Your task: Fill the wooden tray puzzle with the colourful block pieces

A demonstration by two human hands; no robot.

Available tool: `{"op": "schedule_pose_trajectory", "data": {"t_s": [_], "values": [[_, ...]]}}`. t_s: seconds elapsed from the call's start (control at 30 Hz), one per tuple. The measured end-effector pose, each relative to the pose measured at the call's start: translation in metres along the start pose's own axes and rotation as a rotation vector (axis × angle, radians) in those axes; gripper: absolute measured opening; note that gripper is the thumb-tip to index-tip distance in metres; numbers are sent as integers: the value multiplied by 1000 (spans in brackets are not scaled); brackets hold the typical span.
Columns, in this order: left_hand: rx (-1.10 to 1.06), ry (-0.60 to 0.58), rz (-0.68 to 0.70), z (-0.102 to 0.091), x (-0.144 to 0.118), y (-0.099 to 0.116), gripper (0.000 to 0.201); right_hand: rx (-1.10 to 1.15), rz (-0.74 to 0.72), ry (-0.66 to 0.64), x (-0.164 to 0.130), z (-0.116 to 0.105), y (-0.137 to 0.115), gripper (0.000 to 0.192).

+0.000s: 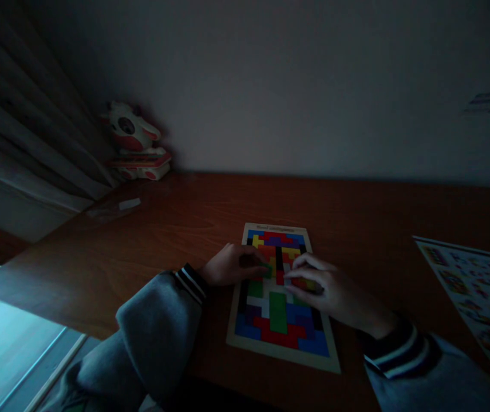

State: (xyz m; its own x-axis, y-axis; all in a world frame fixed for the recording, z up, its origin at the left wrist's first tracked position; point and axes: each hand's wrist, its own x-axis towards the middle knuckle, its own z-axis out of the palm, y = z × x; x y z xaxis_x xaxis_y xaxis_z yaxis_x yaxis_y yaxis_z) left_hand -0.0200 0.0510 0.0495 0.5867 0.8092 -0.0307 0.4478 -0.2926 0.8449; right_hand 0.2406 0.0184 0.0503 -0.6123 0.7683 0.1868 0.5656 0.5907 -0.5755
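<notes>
A wooden block puzzle board (283, 357) with a pale frame lies on the table, filled with coloured pieces in red, blue, green, yellow and purple. My left hand (232, 264) reaches over its left side, thumb and index finger closed on a small green puzzle piece (267, 270) at the middle of the board. From the right comes my right hand (324, 283), its fingertips low over the centre near a red piece (280, 278). Its thumb and index finger are apart, with board colours showing between them. A long green piece (278, 312) sits below both hands.
The brown wooden table (176, 229) meets a grey wall. A cow-shaped toy (137, 140) stands at the back left beside a curtain (26, 114). A clear wrapper (116, 210) lies before it. At right is a printed sheet (472, 297). The light is dim.
</notes>
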Motion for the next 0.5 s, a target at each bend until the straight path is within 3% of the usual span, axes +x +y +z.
{"op": "schedule_pose_trajectory", "data": {"t_s": [0.33, 0.5], "values": [[-12, 8, 8, 0, 0, 1, 27, -154, 35, 327, 3, 2, 12, 22], [28, 9, 23, -1, 0, 3, 27, -165, -27, 205, 3, 4, 18, 20]]}}
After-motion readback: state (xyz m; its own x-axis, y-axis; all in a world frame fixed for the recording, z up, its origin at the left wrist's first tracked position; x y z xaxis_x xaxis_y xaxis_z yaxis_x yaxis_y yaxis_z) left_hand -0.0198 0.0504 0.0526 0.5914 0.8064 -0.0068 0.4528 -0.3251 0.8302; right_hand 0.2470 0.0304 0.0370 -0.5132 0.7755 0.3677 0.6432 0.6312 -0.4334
